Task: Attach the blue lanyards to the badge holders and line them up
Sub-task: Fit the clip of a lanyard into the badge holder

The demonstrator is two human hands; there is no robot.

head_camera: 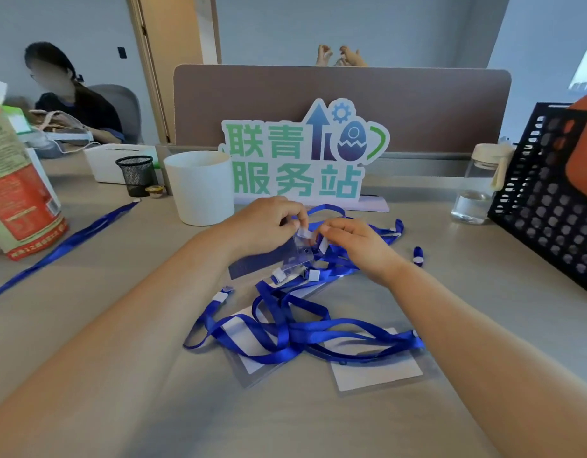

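1. Two flat badge holders (pixel 374 370) lie nearest the viewer on the table (pixel 285 424). Each holds a white card, and both are crossed by a tangle of blue lanyards (pixel 302 338). They look not yet attached. It seems wise to leave this pile alone for now and later pull out one strap at a time so it does not knot.
2. Just beyond the tangle, both hands meet over a third, clear holder (pixel 300 257), which is tilted up off the table.
3. The left hand (pixel 262 226) has its fingers closed in a narrow pinch on a white clip (pixel 302 232) at the holder's top edge.
4. The right hand (pixel 354 242) has its fingers curled in at the holder's right side, beside another white tab. What it grips, if anything, cannot be told.
5. The step in hand appears to be fastening the clip through the small slot near the holder's top. To do it well, hold the holder steady, feed the tab fully through the slot, then press it shut. Tug lightly to check that it holds.
6. Farther left, a single lanyard (pixel 64 246) lies stretched out straight, well apart from the pile. Its far end is near a white cup (pixel 199 186). The finished badge could be laid in a row with it.
7. Farthest back, a cut-out sign (pixel 302 153) stands against a desk divider.
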